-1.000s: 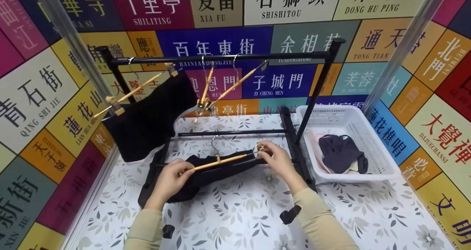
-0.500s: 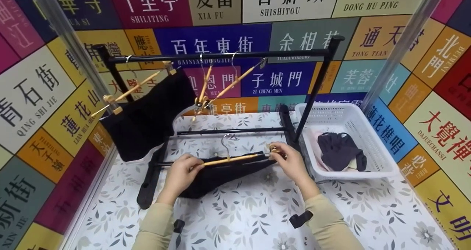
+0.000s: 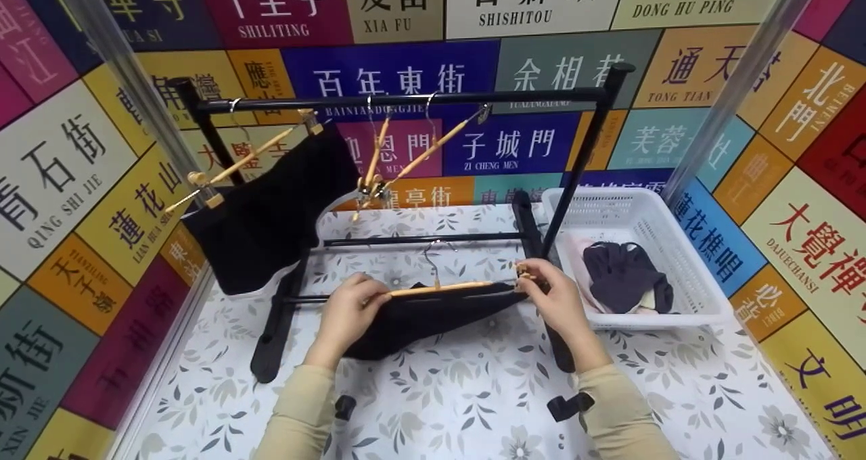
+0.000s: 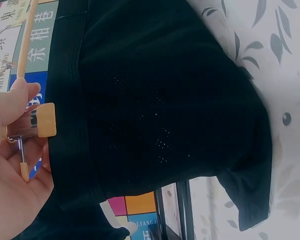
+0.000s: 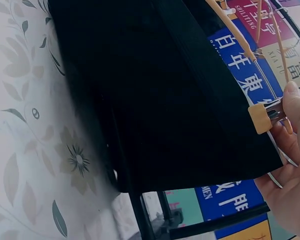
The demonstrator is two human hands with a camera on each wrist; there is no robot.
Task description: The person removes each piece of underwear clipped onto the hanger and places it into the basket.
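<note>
A clip hanger (image 3: 443,287) with a wooden bar and metal hook is held level in front of the rack. From it hangs a black garment (image 3: 413,326) with a waistband, seemingly underpants. My left hand (image 3: 352,311) grips the hanger's left end; in the left wrist view its fingers surround the left clip (image 4: 46,120), which bites the waistband. At the other end, my right hand (image 3: 560,308) pinches the right clip (image 5: 260,119), whose wooden pad lies on the waistband's edge in the right wrist view. The hook points up, below the rack's top rail.
A black rack (image 3: 467,99) stands behind my hands. Another black garment (image 3: 270,210) hangs at its left, beside two bare clip hangers (image 3: 433,149). To the right, a white basket (image 3: 703,281) contains dark clothing (image 3: 619,274). Printed walls enclose the patterned tabletop (image 3: 467,412).
Both hands have moved right with the hanger and garment, and the hanger has become more level. The hanging garment, bare hangers and basket have stayed in place.
</note>
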